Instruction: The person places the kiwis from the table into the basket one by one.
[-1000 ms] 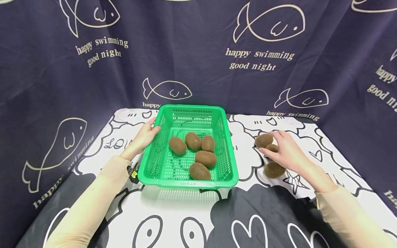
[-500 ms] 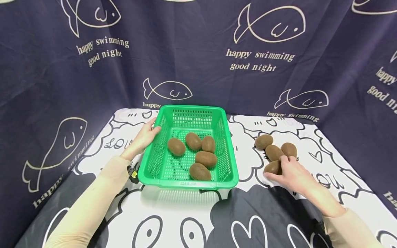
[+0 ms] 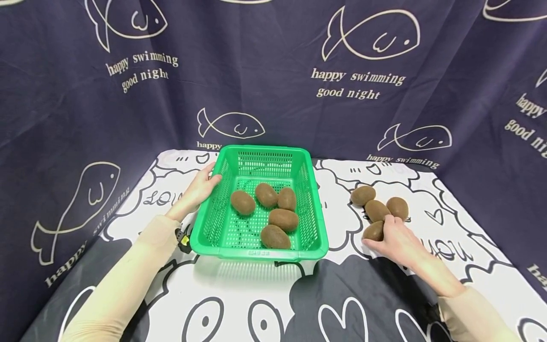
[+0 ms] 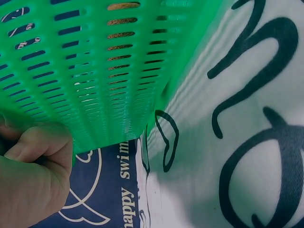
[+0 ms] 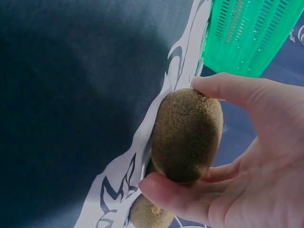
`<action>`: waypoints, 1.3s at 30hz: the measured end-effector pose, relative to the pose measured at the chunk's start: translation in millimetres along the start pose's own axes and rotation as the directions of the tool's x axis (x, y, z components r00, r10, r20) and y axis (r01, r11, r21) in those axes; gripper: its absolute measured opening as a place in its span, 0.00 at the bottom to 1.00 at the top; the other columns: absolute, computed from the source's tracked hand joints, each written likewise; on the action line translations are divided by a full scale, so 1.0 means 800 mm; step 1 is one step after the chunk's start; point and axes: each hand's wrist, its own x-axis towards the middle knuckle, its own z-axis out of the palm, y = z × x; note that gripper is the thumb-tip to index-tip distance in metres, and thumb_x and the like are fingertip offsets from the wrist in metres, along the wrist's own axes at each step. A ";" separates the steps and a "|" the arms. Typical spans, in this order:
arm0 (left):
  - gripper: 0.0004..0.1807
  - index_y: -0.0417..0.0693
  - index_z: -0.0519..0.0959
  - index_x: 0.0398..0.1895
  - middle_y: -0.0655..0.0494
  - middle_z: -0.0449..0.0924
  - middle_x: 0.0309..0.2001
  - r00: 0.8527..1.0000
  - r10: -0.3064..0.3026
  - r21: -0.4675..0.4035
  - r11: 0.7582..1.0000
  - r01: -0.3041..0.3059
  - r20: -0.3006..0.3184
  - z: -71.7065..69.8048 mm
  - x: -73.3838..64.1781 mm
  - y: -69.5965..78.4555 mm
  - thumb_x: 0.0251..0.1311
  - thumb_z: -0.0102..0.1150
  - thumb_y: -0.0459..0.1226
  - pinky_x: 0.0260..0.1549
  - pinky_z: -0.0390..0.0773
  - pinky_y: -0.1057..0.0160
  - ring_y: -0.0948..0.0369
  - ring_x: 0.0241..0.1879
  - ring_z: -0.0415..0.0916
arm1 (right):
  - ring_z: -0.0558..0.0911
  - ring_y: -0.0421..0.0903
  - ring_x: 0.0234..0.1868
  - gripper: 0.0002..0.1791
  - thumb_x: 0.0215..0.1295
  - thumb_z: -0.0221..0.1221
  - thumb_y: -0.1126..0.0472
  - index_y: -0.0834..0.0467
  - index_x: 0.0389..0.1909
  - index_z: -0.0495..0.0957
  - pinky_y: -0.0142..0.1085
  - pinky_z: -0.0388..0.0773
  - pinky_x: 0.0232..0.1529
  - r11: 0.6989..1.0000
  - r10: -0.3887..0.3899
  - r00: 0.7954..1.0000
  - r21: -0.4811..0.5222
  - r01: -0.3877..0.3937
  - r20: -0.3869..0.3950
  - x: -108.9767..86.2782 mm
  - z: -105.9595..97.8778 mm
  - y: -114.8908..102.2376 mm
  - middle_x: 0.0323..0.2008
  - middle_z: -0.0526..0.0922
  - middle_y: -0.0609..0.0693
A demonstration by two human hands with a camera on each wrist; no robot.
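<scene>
A green plastic basket [image 3: 259,254] stands mid-table with several brown kiwis [image 3: 284,219] in it. At its left side my left hand [image 3: 202,186] grips the rim; the left wrist view shows that hand [image 4: 35,173] with curled fingers against the slotted wall. To the right of the basket, my right hand [image 3: 399,241] pinches a kiwi [image 3: 373,231] between thumb and fingers. Seen up close in the right wrist view, the held kiwi [image 5: 187,135] is oval and fuzzy. Loose kiwis lie just beyond it: one at the left [image 3: 363,195], a middle kiwi [image 3: 376,210] and a right kiwi [image 3: 397,208].
A white and dark cloth [image 3: 239,294] with cartoon drawings covers the table. Behind and at the sides hangs a dark blue curtain [image 3: 273,71] printed with fish and lettering. Something black with a yellow-green patch [image 3: 184,241] sits at the left wrist, beside the basket.
My right hand has moved down and toward me from above the loose kiwis, and now holds the nearest one. A kiwi in the basket shifted slightly left. The left hand stays on the rim.
</scene>
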 end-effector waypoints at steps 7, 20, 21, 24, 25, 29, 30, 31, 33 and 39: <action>0.31 0.41 0.48 0.76 0.28 0.71 0.58 1.000 0.002 -0.005 1.000 -0.002 0.006 0.000 0.001 -0.001 0.72 0.39 0.35 0.41 0.85 0.53 0.54 0.38 0.80 | 0.77 0.66 0.36 0.37 0.47 0.68 0.49 0.75 0.45 0.65 0.57 0.74 0.34 0.999 -0.026 0.997 0.032 0.028 -0.067 0.002 -0.005 -0.005 0.39 0.72 0.74; 0.31 0.42 0.51 0.75 0.29 0.72 0.57 1.000 0.012 0.016 1.000 -0.011 -0.009 0.000 0.001 -0.001 0.71 0.40 0.33 0.38 0.85 0.57 0.45 0.42 0.79 | 0.73 0.62 0.40 0.35 0.43 0.71 0.56 0.72 0.46 0.68 0.53 0.72 0.35 0.978 -0.173 0.946 0.067 0.198 -0.275 0.015 -0.032 -0.028 0.39 0.73 0.69; 0.30 0.42 0.51 0.75 0.29 0.72 0.57 1.000 0.011 0.012 1.000 -0.011 -0.008 0.000 0.001 -0.001 0.71 0.40 0.33 0.38 0.85 0.56 0.45 0.42 0.79 | 0.73 0.62 0.40 0.34 0.42 0.72 0.57 0.71 0.46 0.68 0.52 0.72 0.35 0.973 -0.189 0.937 0.071 0.219 -0.295 0.018 -0.035 -0.030 0.39 0.73 0.68; 0.30 0.42 0.50 0.75 0.28 0.72 0.57 1.000 0.006 0.002 1.000 -0.006 -0.001 0.000 0.002 -0.001 0.72 0.40 0.34 0.39 0.85 0.55 0.46 0.42 0.79 | 0.72 0.58 0.39 0.35 0.41 0.72 0.58 0.70 0.48 0.68 0.48 0.71 0.34 0.957 -0.243 0.907 0.070 0.283 -0.343 0.025 -0.045 -0.039 0.38 0.72 0.65; 0.30 0.42 0.50 0.76 0.28 0.72 0.57 1.000 0.003 0.001 1.000 -0.003 0.001 0.000 0.002 -0.002 0.72 0.39 0.34 0.39 0.85 0.55 0.46 0.42 0.79 | 0.72 0.57 0.39 0.36 0.41 0.72 0.59 0.70 0.49 0.68 0.47 0.71 0.34 0.951 -0.261 0.897 0.065 0.302 -0.356 0.027 -0.048 -0.041 0.38 0.72 0.64; 0.31 0.42 0.48 0.76 0.28 0.71 0.58 1.000 -0.008 0.013 1.000 0.008 0.002 0.000 0.002 -0.003 0.73 0.39 0.35 0.37 0.85 0.59 0.46 0.43 0.79 | 0.72 0.54 0.38 0.39 0.39 0.73 0.59 0.68 0.53 0.67 0.46 0.74 0.33 0.932 -0.319 0.863 0.036 0.361 -0.391 0.035 -0.057 -0.051 0.39 0.72 0.63; 0.31 0.42 0.48 0.76 0.28 0.71 0.58 1.000 -0.013 0.015 1.000 0.013 0.001 0.000 0.001 -0.002 0.73 0.39 0.35 0.36 0.85 0.59 0.45 0.43 0.79 | 0.73 0.54 0.37 0.39 0.39 0.73 0.59 0.68 0.54 0.67 0.46 0.74 0.33 0.928 -0.330 0.857 0.028 0.371 -0.395 0.036 -0.058 -0.054 0.40 0.72 0.62; 0.31 0.41 0.48 0.76 0.28 0.71 0.58 1.000 -0.017 0.017 1.000 0.017 0.001 -0.001 0.001 -0.001 0.72 0.39 0.35 0.36 0.85 0.60 0.45 0.42 0.79 | 0.73 0.54 0.37 0.40 0.39 0.73 0.59 0.68 0.54 0.67 0.46 0.75 0.33 0.925 -0.340 0.852 0.022 0.380 -0.397 0.037 -0.059 -0.056 0.40 0.72 0.62; 0.31 0.40 0.48 0.76 0.28 0.71 0.58 1.000 -0.027 0.010 1.000 0.027 0.005 -0.001 -0.002 0.005 0.72 0.39 0.34 0.36 0.85 0.59 0.44 0.43 0.79 | 0.73 0.54 0.38 0.40 0.38 0.73 0.58 0.67 0.54 0.67 0.47 0.75 0.33 0.918 -0.358 0.846 0.013 0.395 -0.396 0.039 -0.060 -0.059 0.40 0.72 0.62; 0.30 0.34 0.49 0.74 0.24 0.70 0.56 1.000 -0.006 0.013 1.000 0.006 0.014 0.000 -0.018 0.031 0.71 0.39 0.31 0.37 0.85 0.56 0.46 0.40 0.80 | 0.74 0.54 0.40 0.40 0.38 0.73 0.57 0.64 0.54 0.67 0.50 0.78 0.32 0.917 -0.365 0.847 0.006 0.398 -0.387 0.043 -0.058 -0.066 0.43 0.72 0.59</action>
